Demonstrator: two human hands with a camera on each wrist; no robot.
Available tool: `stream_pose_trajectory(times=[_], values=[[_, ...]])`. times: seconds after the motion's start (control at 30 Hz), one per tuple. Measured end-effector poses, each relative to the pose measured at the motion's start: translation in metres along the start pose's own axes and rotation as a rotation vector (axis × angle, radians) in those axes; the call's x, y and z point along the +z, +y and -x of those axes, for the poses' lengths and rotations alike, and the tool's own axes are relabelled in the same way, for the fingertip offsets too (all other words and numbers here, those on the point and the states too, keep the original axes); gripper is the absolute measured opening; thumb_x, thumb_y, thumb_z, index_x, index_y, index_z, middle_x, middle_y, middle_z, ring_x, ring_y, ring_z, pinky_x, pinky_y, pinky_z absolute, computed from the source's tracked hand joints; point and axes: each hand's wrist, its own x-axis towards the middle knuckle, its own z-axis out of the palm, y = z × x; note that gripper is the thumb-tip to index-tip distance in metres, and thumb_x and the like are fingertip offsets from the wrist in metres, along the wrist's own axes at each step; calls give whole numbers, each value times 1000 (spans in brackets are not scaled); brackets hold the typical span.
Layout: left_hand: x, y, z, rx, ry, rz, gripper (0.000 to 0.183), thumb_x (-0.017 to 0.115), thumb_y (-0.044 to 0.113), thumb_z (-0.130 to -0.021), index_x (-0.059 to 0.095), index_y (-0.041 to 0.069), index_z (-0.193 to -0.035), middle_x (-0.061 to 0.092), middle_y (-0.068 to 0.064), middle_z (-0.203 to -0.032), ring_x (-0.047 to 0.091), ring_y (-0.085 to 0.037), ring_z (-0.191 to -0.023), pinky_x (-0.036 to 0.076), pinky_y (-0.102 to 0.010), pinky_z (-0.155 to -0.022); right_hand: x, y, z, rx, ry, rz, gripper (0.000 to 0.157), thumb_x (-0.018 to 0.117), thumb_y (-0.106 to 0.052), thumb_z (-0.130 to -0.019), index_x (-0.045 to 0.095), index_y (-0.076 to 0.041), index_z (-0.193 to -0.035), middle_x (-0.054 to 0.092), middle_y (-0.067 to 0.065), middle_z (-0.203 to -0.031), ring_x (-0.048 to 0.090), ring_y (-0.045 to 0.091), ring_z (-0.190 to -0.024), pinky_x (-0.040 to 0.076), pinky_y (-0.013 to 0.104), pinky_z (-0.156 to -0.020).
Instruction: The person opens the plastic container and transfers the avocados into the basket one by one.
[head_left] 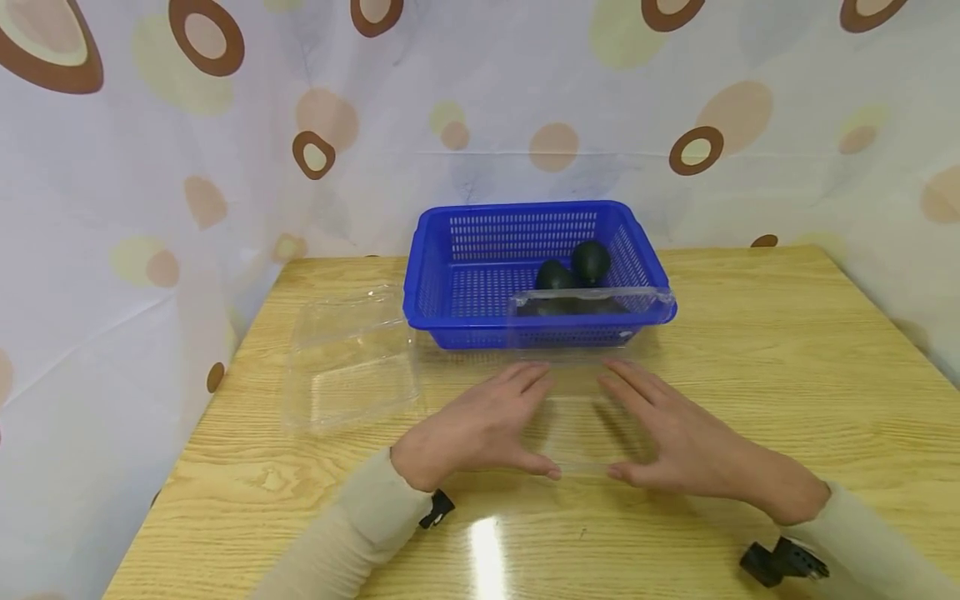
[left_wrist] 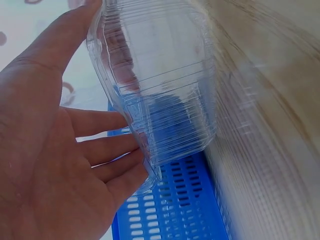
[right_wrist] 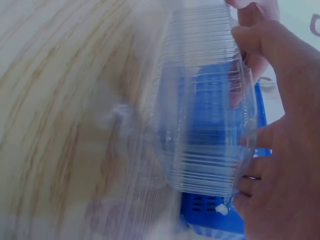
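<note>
Both hands hold a clear plastic clamshell container point(head_left: 579, 429) at its two sides, close over the table. Its lid point(head_left: 592, 296) stands up at the far side and overlaps the front of the blue basket. My left hand point(head_left: 487, 425) has its thumb at the near rim and its fingers along the left side. Mirroring it, my right hand point(head_left: 675, 437) grips the right side, thumb at the near corner. The ribbed wall of the container point(left_wrist: 165, 90) shows in the left wrist view, with fingertips at its rim. Nothing is seen inside it.
A blue plastic basket point(head_left: 457, 322) stands at the back middle, with several dark green, avocado-like fruits point(head_left: 591, 262) in its right half. Another clear plastic container point(head_left: 360, 371) lies open on the wooden table point(head_left: 787, 350) to the left. A patterned curtain point(head_left: 525, 100) hangs behind.
</note>
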Motion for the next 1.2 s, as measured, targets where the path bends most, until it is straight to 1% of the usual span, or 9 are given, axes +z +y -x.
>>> stream_pose_trajectory(times=[0.23, 0.47, 0.53, 0.63, 0.77, 0.83, 0.9, 1.07, 1.2], values=[[2, 9, -14, 26, 24, -52, 109, 68, 74, -75, 34, 6, -153, 36, -9, -158, 34, -24, -147, 30, -33, -123, -5, 5, 10, 50, 0, -30, 101, 74, -57, -80, 29, -5, -155, 27, 18, -160, 31, 40, -145, 41, 61, -107], [5, 20, -30, 59, 36, -84, 104, 67, 76, -74, 40, 9, -148, 42, -7, -154, 38, -22, -143, 33, -32, -121, -6, 11, 22, 106, 57, -45, 98, 76, -52, -82, 29, -5, -155, 28, 18, -160, 33, 41, -143, 39, 53, -112], [6, 22, -35, 67, 44, -101, 105, 67, 77, -73, 40, 9, -148, 43, -6, -152, 40, -22, -142, 33, -31, -121, -6, 14, 25, 123, 64, -57, 98, 77, -50, -82, 30, -5, -155, 28, 19, -159, 33, 41, -143, 38, 54, -112], [7, 27, -42, 76, 47, -123, 107, 66, 78, -72, 40, 9, -149, 45, -7, -151, 41, -21, -141, 33, -31, -121, -5, 18, 28, 165, 65, -83, 95, 76, -48, -83, 30, -6, -155, 28, 18, -159, 32, 41, -143, 39, 59, -108], [8, 34, -50, 96, 57, -149, 107, 66, 79, -72, 41, 7, -148, 47, -8, -150, 43, -22, -140, 36, -31, -119, -6, 23, 33, 221, 66, -128, 86, 72, -42, -88, 31, -4, -154, 28, 18, -159, 32, 43, -143, 37, 65, -105], [9, 38, -54, 102, 62, -162, 107, 66, 79, -72, 42, 7, -147, 48, -8, -149, 43, -21, -139, 37, -30, -118, -6, 25, 36, 231, 82, -132, 82, 71, -39, -91, 32, -2, -153, 29, 20, -158, 33, 45, -141, 37, 66, -105], [9, 41, -57, 100, 58, -174, 107, 65, 80, -72, 42, 8, -147, 48, -6, -149, 43, -20, -139, 35, -29, -119, -6, 27, 37, 240, 98, -130, 78, 69, -37, -92, 33, -1, -152, 31, 21, -157, 34, 46, -140, 37, 67, -104], [12, 48, -68, 85, 26, -177, 108, 60, 83, -73, 39, 9, -149, 45, -4, -151, 39, -19, -142, 31, -28, -122, -6, 31, 43, 272, 126, -128, 74, 67, -35, -94, 34, 1, -150, 33, 22, -154, 35, 46, -138, 37, 67, -103], [14, 54, -77, 100, 33, -175, 107, 58, 84, -73, 40, 10, -147, 45, -3, -150, 40, -17, -141, 32, -27, -120, -7, 36, 49, 305, 146, -140, 71, 66, -34, -95, 35, 2, -149, 34, 22, -154, 35, 47, -138, 37, 68, -102]])
